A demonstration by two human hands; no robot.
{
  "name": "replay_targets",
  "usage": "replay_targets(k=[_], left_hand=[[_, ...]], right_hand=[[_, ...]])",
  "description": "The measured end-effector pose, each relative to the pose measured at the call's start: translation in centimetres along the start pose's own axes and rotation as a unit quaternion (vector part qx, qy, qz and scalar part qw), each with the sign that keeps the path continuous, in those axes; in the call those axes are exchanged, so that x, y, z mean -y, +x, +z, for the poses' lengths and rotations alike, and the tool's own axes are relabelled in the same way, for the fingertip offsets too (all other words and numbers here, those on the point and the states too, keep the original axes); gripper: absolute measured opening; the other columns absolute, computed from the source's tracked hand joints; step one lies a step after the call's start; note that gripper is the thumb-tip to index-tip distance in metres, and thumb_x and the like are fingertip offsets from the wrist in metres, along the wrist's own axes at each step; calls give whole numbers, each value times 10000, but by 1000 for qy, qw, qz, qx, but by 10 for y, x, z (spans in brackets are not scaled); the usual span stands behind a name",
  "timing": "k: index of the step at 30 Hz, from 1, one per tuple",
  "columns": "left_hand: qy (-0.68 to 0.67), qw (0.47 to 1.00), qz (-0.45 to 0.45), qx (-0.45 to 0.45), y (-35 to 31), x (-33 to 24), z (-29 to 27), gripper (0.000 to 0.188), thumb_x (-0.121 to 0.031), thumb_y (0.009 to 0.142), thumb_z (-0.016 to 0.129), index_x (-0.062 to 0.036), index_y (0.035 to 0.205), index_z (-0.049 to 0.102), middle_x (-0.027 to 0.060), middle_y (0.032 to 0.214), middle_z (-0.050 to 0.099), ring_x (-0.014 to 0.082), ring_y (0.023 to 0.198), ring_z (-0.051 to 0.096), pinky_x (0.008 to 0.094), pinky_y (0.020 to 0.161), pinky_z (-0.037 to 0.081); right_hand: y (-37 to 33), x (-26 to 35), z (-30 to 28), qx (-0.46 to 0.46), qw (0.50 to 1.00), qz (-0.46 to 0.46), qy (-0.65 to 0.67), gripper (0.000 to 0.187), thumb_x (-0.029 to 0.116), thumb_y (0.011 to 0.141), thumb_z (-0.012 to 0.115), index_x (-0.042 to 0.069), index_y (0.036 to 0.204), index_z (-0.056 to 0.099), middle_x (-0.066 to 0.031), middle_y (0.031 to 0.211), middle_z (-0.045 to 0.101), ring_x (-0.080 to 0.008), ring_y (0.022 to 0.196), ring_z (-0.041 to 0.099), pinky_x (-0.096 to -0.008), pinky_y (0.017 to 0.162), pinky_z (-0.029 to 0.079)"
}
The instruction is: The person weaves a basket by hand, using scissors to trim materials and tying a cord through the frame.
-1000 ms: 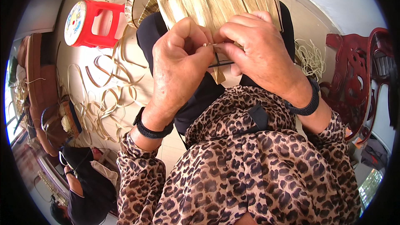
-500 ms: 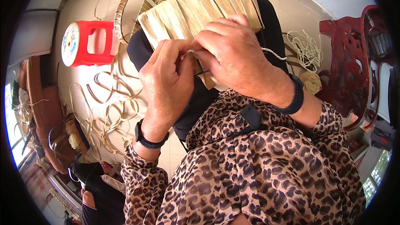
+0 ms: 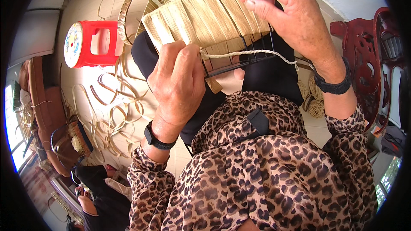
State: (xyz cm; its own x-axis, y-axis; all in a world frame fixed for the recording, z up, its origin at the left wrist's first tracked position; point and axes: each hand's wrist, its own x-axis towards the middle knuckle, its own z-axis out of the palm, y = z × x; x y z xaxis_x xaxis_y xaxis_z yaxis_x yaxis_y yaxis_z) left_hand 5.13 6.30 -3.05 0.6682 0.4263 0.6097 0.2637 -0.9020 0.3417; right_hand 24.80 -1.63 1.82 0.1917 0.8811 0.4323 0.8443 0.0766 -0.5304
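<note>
A pale woven panel [image 3: 205,15] of flat straw-coloured strips lies over my knees, wrapped on a black wire frame [image 3: 227,69] whose bare bars show along the near side. My left hand [image 3: 177,77] is closed at the panel's near left edge, gripping a twisted white cord [image 3: 244,53]. From those fingers the cord runs right across the bare wires, its loose end hanging by my right knee. Raised over the panel's far right corner, my right hand [image 3: 291,13] has thumb and forefinger drawn together; whatever lies between them cannot be made out.
A red plastic stool [image 3: 94,45] lies on its side at the left. Loose flat strips [image 3: 115,119] are strewn over the floor. Balls of cord [image 3: 316,98] and a carved dark-red chair [image 3: 357,55] are at the right. Another person [image 3: 105,196] sits at the lower left.
My right hand has left my left hand and moved up and right, uncovering the cord and the bare wires. My left hand has turned over slightly and stays at the panel's edge.
</note>
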Motion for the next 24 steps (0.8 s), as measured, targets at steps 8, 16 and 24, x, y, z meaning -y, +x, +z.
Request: replay_targets(k=[8,16,24], left_hand=[[-7,999,22,-25,-9,2,-3,175,72,687,637,-22,831,605,93,718,590,223,594,581,295,526,451],[15,999,31,-34,-14,3,0,210,88,680,623,-24,854,592,59,686,591,186,550,547,279,498,389],[36,996,11,-75,-15,5,5,169,-24,676,671,-56,811,574,37,684,538,184,571,525,289,509,371]], right_hand=[[-3,12,32,93,989,-118,-12,92,101,754,617,93,845,630,-37,768,543,-212,810,524,-332,798,353],[3,13,53,107,978,-178,29,75,154,728,617,123,797,618,-20,743,567,-213,837,562,-368,817,375],[2,12,46,131,975,-174,35,82,121,725,615,74,738,550,-43,738,542,-226,787,553,-366,771,398]])
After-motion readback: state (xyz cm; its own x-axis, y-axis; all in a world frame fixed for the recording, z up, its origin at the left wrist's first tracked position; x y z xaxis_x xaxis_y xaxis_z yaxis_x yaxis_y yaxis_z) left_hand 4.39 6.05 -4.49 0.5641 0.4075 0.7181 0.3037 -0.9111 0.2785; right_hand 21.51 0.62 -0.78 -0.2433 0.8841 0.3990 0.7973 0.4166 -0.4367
